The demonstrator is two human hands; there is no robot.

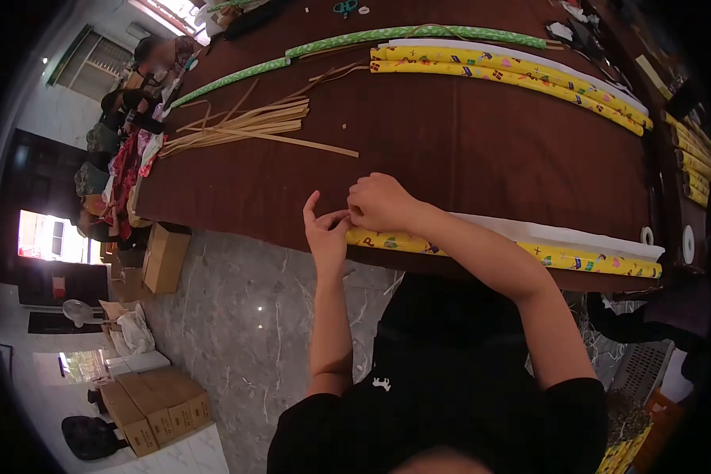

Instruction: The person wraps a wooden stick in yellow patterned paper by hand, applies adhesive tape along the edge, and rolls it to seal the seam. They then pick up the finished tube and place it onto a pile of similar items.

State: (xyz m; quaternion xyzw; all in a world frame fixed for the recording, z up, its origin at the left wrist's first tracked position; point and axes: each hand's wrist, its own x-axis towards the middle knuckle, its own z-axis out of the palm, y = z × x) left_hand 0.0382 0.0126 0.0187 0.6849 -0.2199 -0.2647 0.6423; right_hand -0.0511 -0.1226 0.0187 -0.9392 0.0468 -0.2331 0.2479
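Note:
At the near edge of the table lies a roll of yellow patterned wrapping paper (pixel 600 262), with a white strip showing along its back. Both my hands meet at the roll's left end. My left hand (pixel 328 231) has one finger raised, while its thumb side pinches close against the other hand. Curled closed, my right hand (pixel 381 204) sits just above the yellow paper, and its forearm crosses over the roll. Whatever is between the fingertips is hidden. Beyond the hands is a loose pile of thin tan strips (pixel 253 125) on the table.
The brown-covered table (pixel 513 166) also bears yellow rolls (pixel 521 77) and long green patterned rolls (pixel 419 33) at the back. White tape rolls (pixel 688 245) are at the right. Other people (pixel 154 59) sit at the far left end. Cardboard boxes (pixel 154 411) stand on the floor.

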